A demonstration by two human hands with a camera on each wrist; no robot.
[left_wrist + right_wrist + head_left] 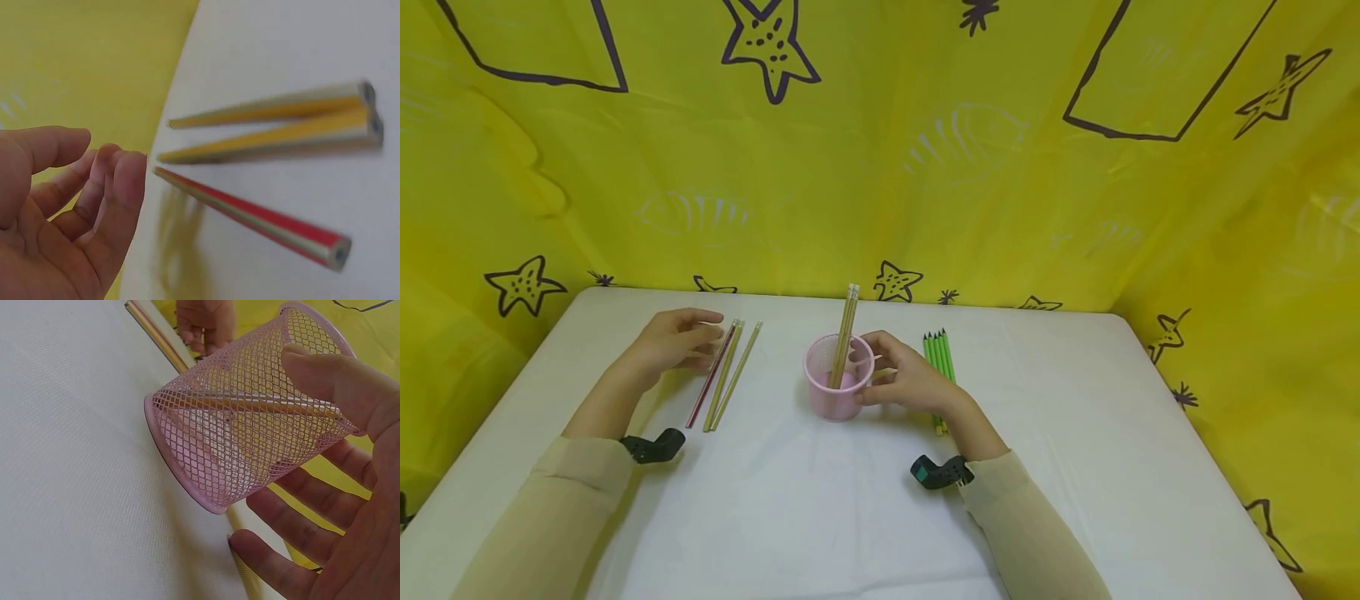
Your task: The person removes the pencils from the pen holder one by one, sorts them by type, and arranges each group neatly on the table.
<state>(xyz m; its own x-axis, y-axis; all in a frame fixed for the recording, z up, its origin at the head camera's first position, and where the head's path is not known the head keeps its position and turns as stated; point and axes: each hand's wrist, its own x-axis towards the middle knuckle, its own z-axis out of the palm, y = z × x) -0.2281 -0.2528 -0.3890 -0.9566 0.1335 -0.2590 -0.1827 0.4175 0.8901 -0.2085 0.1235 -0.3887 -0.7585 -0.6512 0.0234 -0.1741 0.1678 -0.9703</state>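
Observation:
My right hand (910, 377) holds a pink mesh pencil cup (831, 407) by its right side, thumb on the mesh near the rim (312, 365) and fingers around the far side. Yellow pencils (844, 337) lean upright inside the cup. At the left, my left hand (673, 343) is beside the far end of a red pencil (709, 383), fingers loosely bent and nothing between them. Two yellow pencils (737, 375) lie just right of the red one; their blunt, unsharpened near ends show in the left wrist view.
Several green pencils (942, 358) with dark tips lie in a row, partly hidden behind my right wrist. A white cloth covers the table (790, 500). Yellow curtain (850, 192) with starfish drawings hangs along the back and sides. Each wrist wears a black camera band (655, 447).

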